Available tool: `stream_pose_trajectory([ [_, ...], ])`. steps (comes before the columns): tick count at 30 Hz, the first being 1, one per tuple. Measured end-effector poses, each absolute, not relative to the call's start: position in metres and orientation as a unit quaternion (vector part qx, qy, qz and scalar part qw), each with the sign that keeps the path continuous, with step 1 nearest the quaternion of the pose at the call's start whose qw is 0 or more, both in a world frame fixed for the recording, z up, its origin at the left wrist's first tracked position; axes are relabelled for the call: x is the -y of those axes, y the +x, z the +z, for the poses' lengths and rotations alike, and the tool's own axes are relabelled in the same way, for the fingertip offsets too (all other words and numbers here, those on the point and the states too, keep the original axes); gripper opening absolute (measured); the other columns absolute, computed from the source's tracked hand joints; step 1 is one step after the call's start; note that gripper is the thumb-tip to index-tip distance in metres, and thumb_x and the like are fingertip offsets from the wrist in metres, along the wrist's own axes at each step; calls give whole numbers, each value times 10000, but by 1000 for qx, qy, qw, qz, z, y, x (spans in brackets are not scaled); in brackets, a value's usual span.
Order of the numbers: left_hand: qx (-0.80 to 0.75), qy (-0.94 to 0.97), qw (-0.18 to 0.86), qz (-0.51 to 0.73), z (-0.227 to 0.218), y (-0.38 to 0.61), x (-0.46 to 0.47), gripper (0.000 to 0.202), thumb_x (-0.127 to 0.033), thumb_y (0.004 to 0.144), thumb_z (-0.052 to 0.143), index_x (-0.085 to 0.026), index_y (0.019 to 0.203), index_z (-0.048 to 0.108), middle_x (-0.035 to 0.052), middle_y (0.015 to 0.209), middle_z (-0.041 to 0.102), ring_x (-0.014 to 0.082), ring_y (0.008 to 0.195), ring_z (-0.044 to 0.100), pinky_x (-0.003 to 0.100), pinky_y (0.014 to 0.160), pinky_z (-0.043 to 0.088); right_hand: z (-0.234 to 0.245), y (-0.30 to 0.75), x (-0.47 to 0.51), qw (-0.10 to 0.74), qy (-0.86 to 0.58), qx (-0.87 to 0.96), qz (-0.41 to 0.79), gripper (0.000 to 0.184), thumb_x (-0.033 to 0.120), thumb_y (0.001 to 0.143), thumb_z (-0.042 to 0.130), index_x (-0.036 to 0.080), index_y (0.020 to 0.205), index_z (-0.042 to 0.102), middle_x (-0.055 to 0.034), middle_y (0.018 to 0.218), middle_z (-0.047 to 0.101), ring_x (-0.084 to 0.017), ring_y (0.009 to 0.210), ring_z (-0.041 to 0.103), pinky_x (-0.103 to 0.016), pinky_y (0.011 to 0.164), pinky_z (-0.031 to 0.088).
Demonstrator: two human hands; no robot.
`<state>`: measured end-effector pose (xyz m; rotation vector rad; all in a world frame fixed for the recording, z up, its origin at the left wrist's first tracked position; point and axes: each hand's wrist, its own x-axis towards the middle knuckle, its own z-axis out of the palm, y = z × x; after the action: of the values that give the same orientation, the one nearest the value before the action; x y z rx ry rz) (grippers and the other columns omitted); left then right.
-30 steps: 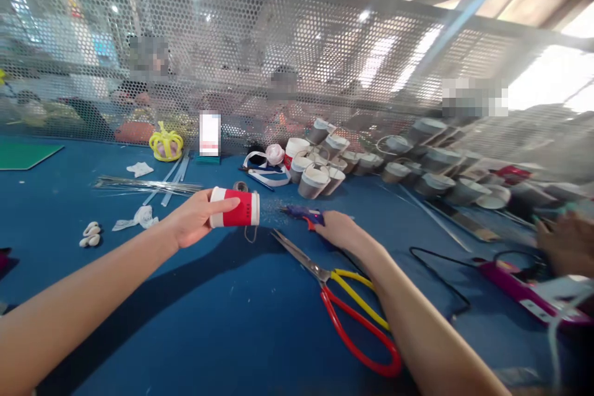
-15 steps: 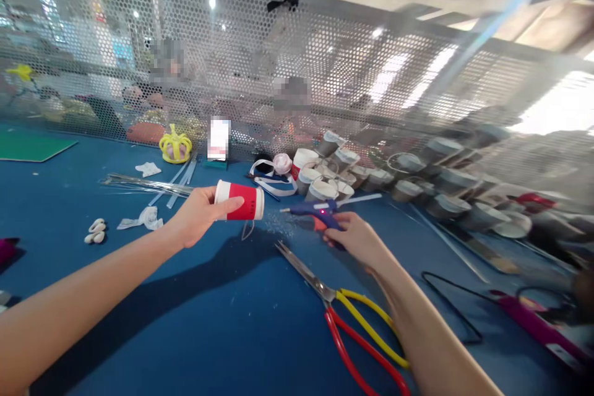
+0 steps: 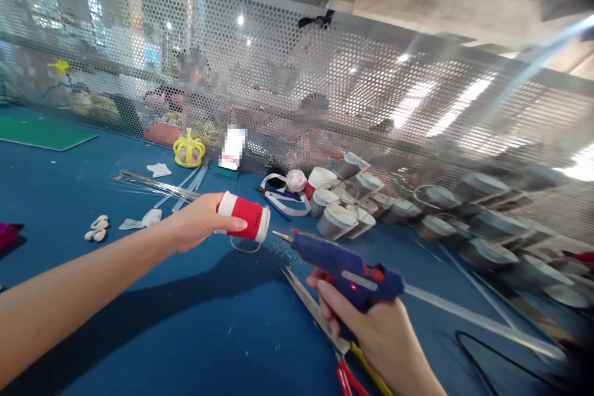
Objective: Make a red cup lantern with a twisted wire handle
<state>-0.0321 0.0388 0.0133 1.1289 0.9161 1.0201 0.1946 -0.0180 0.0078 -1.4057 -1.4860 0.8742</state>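
My left hand grips a small white paper cup with a red band, tipped on its side with one end facing right. A thin loop of cord hangs below the cup. In my right hand is a blue glue gun, its index finger at the trigger and a red light lit on its body. The nozzle points left at the cup's end, a short gap apart. From the gun's back sticks out a long clear glue stick. Scissors with red and yellow handles lie beneath my right hand, partly hidden.
Many grey cups with cord loops are piled along the perforated metal screen. A yellow crown-shaped piece, a phone, a bundle of wires and white ribbon lie at the back. A black cable runs at right.
My right hand has lifted the glue gun off the table area and brought it nearer to me, its nozzle turned toward the cup. The cup now tilts slightly down to the right. The view has shifted.
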Motion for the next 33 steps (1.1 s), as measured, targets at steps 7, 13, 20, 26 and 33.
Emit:
stream_pose_trajectory([
  [7,-422,507,608,441,10,-28,-38,218,-163,608,653,-143,818,598,48,840,668,154,758,593,271,694,425,0,196,18,430,-601,594,318,337,464,628,632,127,610,647,3,398,496,-92,353,435,-207,324,361],
  [13,-441,506,599,437,14,-26,-36,191,-154,599,647,-132,783,601,46,781,662,145,693,580,258,648,413,0,198,17,423,-607,589,324,370,499,606,633,140,520,617,9,372,478,-88,332,426,-204,308,345],
  [20,-437,509,601,435,13,-25,-37,169,-159,603,650,-138,763,601,21,735,654,128,647,565,253,633,406,3,196,18,410,-613,586,334,344,480,614,632,147,529,612,14,380,472,-90,343,424,-208,330,359],
  [26,-432,501,611,434,14,-26,-36,191,-154,601,655,-133,784,602,28,767,657,126,667,568,249,635,408,4,196,18,401,-611,598,329,314,438,648,614,154,519,586,18,375,472,-87,334,417,-210,344,353],
  [33,-431,501,608,440,14,-26,-37,177,-154,600,664,-133,765,600,16,725,653,120,630,563,252,629,412,3,197,18,388,-619,594,337,315,435,646,614,163,497,559,22,378,470,-84,337,414,-205,347,353],
])
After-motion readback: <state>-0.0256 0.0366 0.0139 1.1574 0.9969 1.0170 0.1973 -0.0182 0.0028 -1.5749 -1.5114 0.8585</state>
